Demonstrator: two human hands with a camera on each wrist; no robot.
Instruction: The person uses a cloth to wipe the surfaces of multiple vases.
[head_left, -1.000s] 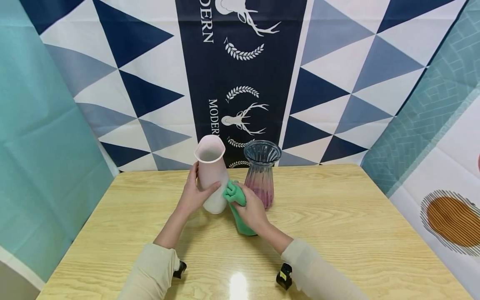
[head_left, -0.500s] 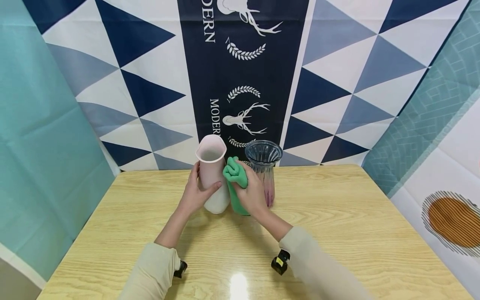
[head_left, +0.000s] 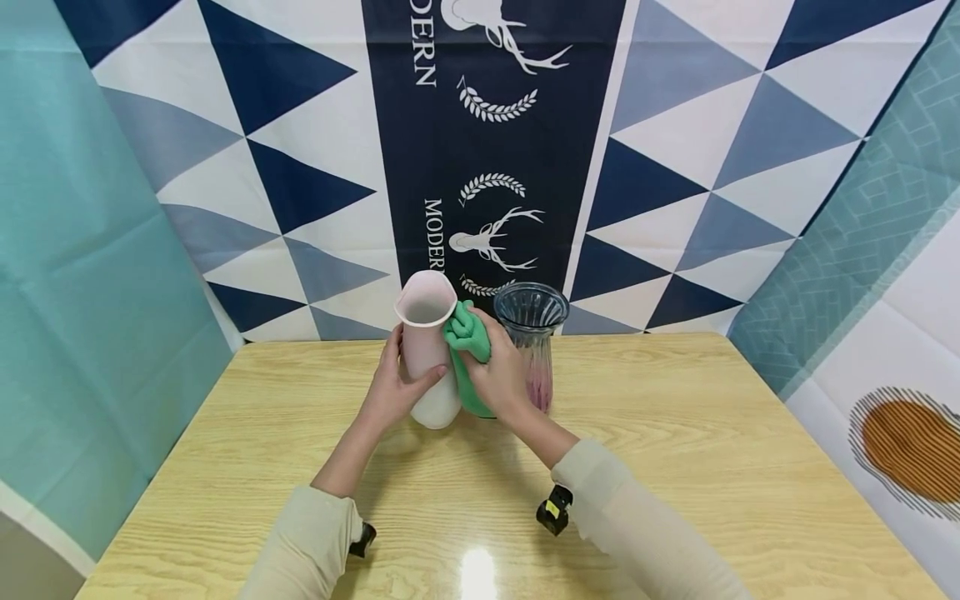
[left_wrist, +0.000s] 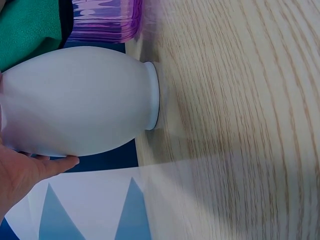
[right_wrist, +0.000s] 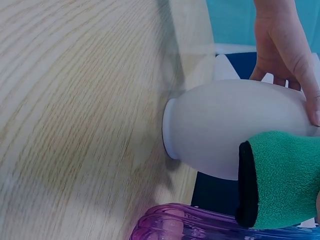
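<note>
A pale pinkish-white vase (head_left: 433, 354) with a wavy rim stands near the back of the table. My left hand (head_left: 397, 382) grips its left side, thumb across the front. In my right hand (head_left: 501, 371) is a bunched green cloth (head_left: 467, 332), held against the vase's right side close under the rim. The cloth's dark-edged lower end (right_wrist: 280, 180) hangs beside the vase in the right wrist view. Just behind my right hand stands a ribbed glass vase (head_left: 534, 321), blue at the top and purple-pink below, partly hidden by that hand. The white vase's foot (left_wrist: 153, 96) sits on the wood.
The light wooden table (head_left: 675, 450) ends close behind both vases. A patterned cloth backdrop (head_left: 487, 150) hangs beyond that edge, with a teal curtain (head_left: 97, 275) at the left. A dark wrist camera (head_left: 555, 510) hangs under the right sleeve.
My right hand has moved the green cloth upward along the white vase, from its lower body to just below the rim. The left hand keeps its hold, and both vases stay in place.
</note>
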